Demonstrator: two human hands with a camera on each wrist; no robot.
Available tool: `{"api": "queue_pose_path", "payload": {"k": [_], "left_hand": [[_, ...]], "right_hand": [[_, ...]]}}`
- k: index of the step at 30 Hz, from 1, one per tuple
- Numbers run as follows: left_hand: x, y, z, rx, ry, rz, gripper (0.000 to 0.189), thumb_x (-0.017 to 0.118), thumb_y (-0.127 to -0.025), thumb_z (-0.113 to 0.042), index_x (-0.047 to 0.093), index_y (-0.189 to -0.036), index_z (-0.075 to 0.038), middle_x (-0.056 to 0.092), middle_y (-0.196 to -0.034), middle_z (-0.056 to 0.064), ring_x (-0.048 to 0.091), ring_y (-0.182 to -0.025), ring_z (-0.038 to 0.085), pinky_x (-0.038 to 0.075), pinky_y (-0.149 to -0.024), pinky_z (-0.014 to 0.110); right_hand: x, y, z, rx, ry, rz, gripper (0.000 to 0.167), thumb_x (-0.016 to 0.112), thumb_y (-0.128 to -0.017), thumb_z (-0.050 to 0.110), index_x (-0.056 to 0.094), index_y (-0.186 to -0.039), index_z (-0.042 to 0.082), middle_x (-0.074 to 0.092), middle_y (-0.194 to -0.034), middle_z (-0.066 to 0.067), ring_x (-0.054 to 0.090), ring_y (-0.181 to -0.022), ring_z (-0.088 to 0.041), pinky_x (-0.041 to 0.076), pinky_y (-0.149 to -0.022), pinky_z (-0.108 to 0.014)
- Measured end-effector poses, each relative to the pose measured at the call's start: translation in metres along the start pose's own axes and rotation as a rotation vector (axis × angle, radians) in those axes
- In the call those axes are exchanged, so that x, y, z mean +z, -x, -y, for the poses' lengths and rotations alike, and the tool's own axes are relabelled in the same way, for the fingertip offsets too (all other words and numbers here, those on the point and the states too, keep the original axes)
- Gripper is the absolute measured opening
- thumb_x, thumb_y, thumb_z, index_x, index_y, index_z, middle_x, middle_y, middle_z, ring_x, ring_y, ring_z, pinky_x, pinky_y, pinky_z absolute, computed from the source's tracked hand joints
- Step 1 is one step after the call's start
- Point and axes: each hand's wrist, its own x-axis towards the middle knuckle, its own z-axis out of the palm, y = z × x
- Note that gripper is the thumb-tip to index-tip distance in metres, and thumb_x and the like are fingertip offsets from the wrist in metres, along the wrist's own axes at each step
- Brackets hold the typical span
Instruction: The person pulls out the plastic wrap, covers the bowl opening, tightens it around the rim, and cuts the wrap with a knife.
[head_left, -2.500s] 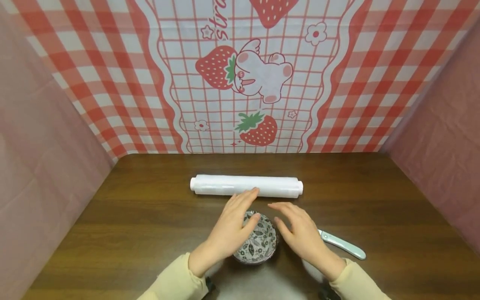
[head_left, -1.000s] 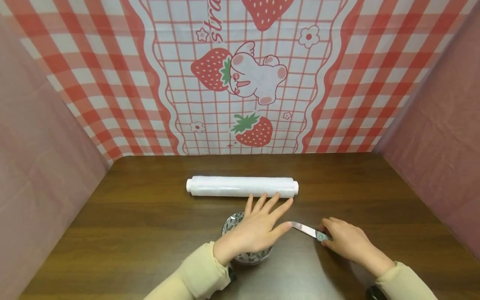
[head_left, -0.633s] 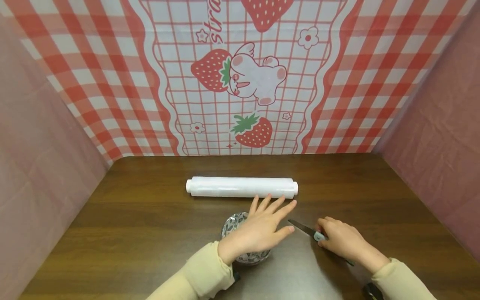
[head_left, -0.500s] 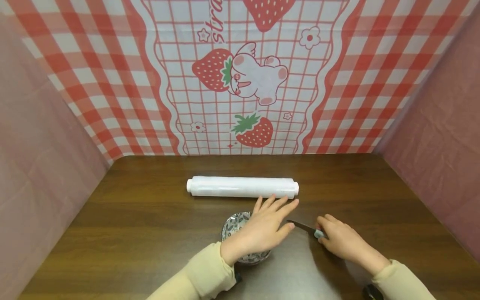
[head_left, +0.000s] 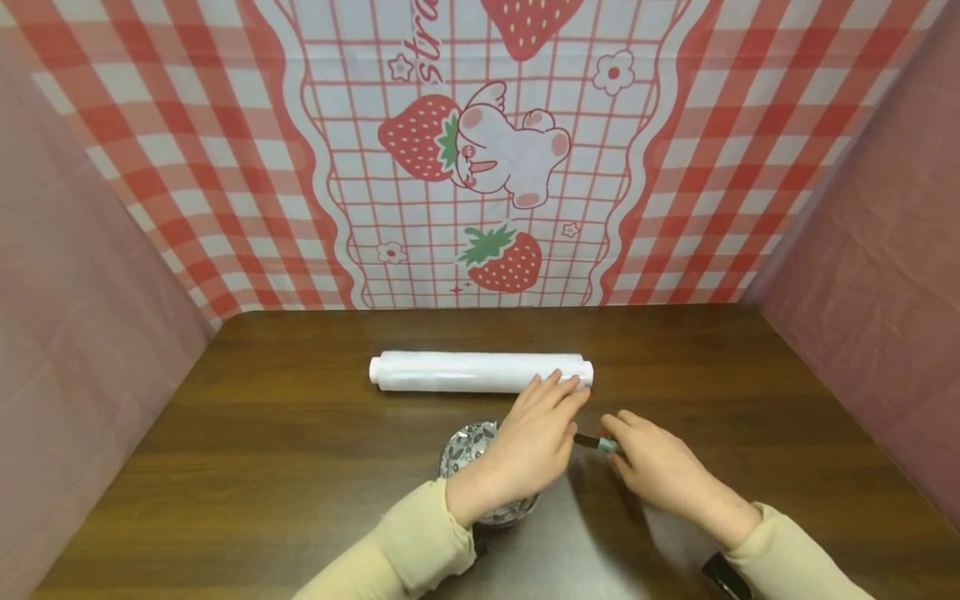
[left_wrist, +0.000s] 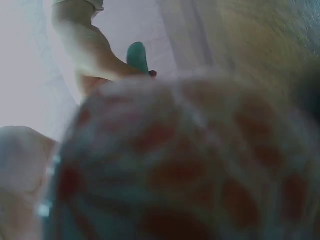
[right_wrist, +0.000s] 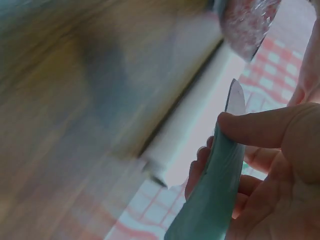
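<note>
My right hand (head_left: 663, 458) grips a knife with a pale teal handle (right_wrist: 210, 195), the thumb lying along it near the blade. The short blade points left, its tip right at the thumb of my left hand (head_left: 528, 442). The left hand's fingers stretch forward, overlapping the right end of the white cling film roll (head_left: 465, 372) in the head view. Beneath the left forearm and palm stands a bowl (head_left: 459, 457) with a dark leaf pattern and a shiny, wrinkled clear film over it, partly hidden. That bowl (left_wrist: 190, 160) fills the left wrist view, blurred.
The brown wooden table (head_left: 247, 467) carries everything. The roll lies crosswise behind the bowl. A checked strawberry cloth (head_left: 480, 167) hangs at the back edge, and pink cloth walls (head_left: 885, 192) close off both sides.
Earlier the knife lay on the table and both hands were at the bowl. The right hand has picked it up and moved left towards the left hand, whose spread fingers have drawn closer together.
</note>
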Motion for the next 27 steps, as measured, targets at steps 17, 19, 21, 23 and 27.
{"api": "queue_pose_path", "payload": {"k": [17,19,21,23,27], "left_hand": [[-0.008,0.006,0.016,-0.002,0.121,-0.067,0.021,0.05,-0.09,-0.012,0.064,-0.106,-0.011,0.064,-0.1,-0.003,0.058,-0.096,0.011,0.044,-0.089,0.024],[-0.008,0.007,0.018,-0.015,0.127,-0.068,0.019,0.052,-0.089,-0.012,0.065,-0.103,-0.012,0.064,-0.099,-0.004,0.058,-0.096,0.011,0.044,-0.089,0.024],[-0.009,0.008,0.021,-0.027,0.137,-0.073,0.017,0.053,-0.089,-0.012,0.065,-0.1,-0.013,0.064,-0.097,-0.004,0.058,-0.095,0.012,0.044,-0.088,0.025],[-0.011,0.009,0.023,-0.03,0.148,-0.082,0.014,0.054,-0.088,-0.012,0.065,-0.098,-0.012,0.064,-0.095,-0.003,0.057,-0.092,0.012,0.045,-0.085,0.024],[-0.014,0.013,0.028,-0.04,0.199,-0.106,0.008,0.057,-0.087,-0.014,0.064,-0.091,-0.013,0.061,-0.086,-0.004,0.055,-0.083,0.01,0.045,-0.075,0.022]], "right_hand": [[-0.005,-0.021,0.027,-0.114,-0.073,-0.126,0.02,0.073,-0.074,0.008,0.057,-0.085,0.014,0.047,-0.075,0.009,0.043,-0.063,-0.002,0.039,-0.054,-0.021],[-0.006,-0.022,0.028,-0.123,-0.082,-0.129,0.02,0.072,-0.074,0.009,0.057,-0.085,0.015,0.048,-0.076,0.01,0.044,-0.065,-0.002,0.04,-0.055,-0.022],[-0.007,-0.024,0.03,-0.13,-0.092,-0.132,0.019,0.072,-0.075,0.009,0.058,-0.086,0.015,0.049,-0.078,0.01,0.045,-0.066,-0.002,0.041,-0.056,-0.022],[-0.008,-0.026,0.032,-0.139,-0.107,-0.132,0.02,0.072,-0.074,0.009,0.059,-0.087,0.015,0.051,-0.079,0.01,0.047,-0.068,-0.003,0.043,-0.058,-0.023],[-0.01,-0.03,0.036,-0.159,-0.149,-0.136,0.021,0.072,-0.073,0.006,0.06,-0.087,0.014,0.055,-0.082,0.008,0.05,-0.07,-0.004,0.045,-0.061,-0.025]]}}
